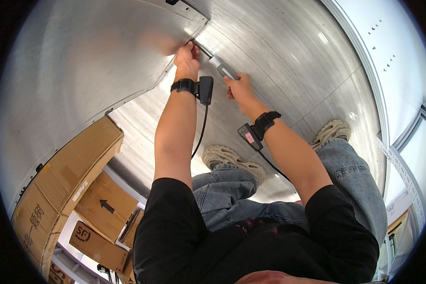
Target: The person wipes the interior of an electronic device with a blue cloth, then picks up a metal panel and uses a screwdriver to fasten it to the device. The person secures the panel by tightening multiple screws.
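Note:
My right hand (239, 87) is wrapped round the grey and white handle of a screwdriver (224, 69). Its long thin shaft points up and left, toward the edge of a large smooth metal panel (94, 57). At that edge, my left hand (188, 57) has its fingers pinched together beside the shaft's tip. Whatever lies between those fingertips is too small to make out, and the tip itself is partly hidden by them. Small fasteners dot the panel's rim. A black strap with a small cabled box sits on each wrist.
Cardboard boxes (104, 206) are stacked at the lower left, close to the panel. Grey wood-look floor (288, 61) stretches under my arms and shoes. A white panel with holes (393, 57) and a perforated rail (404, 177) stand along the right.

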A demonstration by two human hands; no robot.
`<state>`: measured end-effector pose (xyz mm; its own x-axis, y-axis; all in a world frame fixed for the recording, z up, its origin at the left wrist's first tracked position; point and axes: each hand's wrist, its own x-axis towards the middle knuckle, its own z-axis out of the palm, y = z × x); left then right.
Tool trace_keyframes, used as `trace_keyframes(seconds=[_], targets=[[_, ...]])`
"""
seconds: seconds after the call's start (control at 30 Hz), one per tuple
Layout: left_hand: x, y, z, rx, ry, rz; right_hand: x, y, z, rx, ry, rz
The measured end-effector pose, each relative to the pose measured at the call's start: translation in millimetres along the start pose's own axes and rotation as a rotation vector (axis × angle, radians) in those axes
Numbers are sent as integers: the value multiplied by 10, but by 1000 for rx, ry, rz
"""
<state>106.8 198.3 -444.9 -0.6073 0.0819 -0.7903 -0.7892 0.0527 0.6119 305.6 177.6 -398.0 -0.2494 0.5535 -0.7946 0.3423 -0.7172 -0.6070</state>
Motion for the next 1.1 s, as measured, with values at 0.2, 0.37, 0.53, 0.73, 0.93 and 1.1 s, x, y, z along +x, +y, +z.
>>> trace_keyframes(seconds=[0.2,0.37,0.53,0.73,0.93,1.1], targets=[[27,-7,-28,4,-1,-8,12,-56,-140,-2,-191,100],[23,-6,-6,2,-11,4,85,-34,-149,113,-221,231],[-22,20,8,10,14,-8,158,-48,-197,72,-289,197],[-32,21,-10,17,-21,-8,152,-93,-186,287,-372,348],[53,4,-53,39,-50,-4,72,-195,-120,51,-304,142],[26,19,-34,43,-24,-8,274,-89,-210,499,-564,513]])
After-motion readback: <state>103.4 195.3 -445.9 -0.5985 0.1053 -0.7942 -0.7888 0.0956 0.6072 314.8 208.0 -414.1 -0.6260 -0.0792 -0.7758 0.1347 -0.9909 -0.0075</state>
